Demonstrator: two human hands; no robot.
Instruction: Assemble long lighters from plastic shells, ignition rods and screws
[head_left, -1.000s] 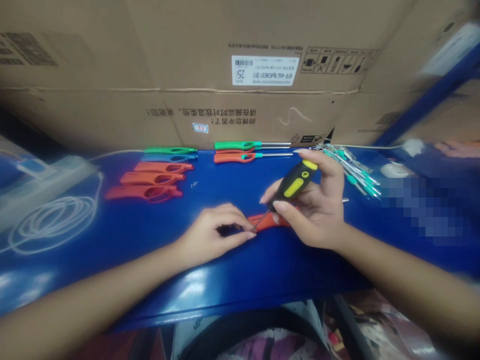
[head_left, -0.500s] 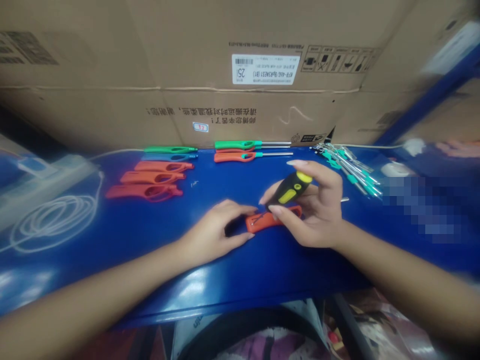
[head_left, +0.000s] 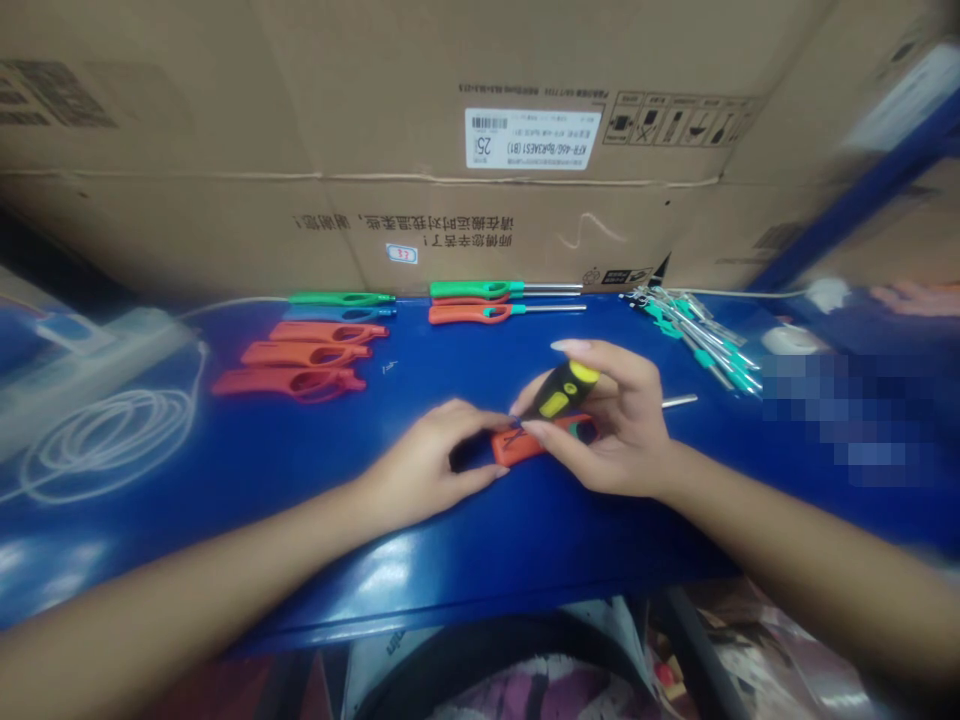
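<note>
The screwdriver (head_left: 556, 396) dipped, right hand (head_left: 631, 430) gripping; left hand (head_left: 427, 455) pinches the orange lighter (head_left: 519, 448), likely light; hold its nine-o'clock end.

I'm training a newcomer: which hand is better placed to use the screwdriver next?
Probably the right hand: it holds the screwdriver over the orange handle, while the left hand seems to pinch the handle's end.

The right grip (head_left: 624, 432) hides part of the orange lighter (head_left: 513, 448).
</note>
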